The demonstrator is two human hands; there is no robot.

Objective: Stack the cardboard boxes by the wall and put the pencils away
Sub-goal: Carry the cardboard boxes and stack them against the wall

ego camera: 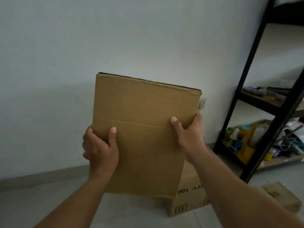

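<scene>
- A cardboard box (pixel 141 129) is held up in the air in front of the wall (pixel 82 46), between the two hands, its broad plain face turned toward the person.
- The left hand (pixel 100 148) grips the box's left edge low down: the thumb lies flat on the near face and the fingers curl round behind the edge.
- The right hand (pixel 189 134) grips the right edge a little higher, thumb pressed on the near face and fingers wrapped round the side.
- The box is brown and unprinted on this face, tilted slightly so that its top edge slopes down to the right. A crease runs across it at about the height of the thumbs, and the top right corner looks worn.
- Below and to the right, a printed box (pixel 189 199) sits on the floor (pixel 49 203) near the wall, partly hidden behind the held one.
- Another small box (pixel 283 196) lies on the floor at the far right, blurred.
- A black shelf rack (pixel 256 89) stands to the right, with mixed clutter on its lower shelves.
</scene>
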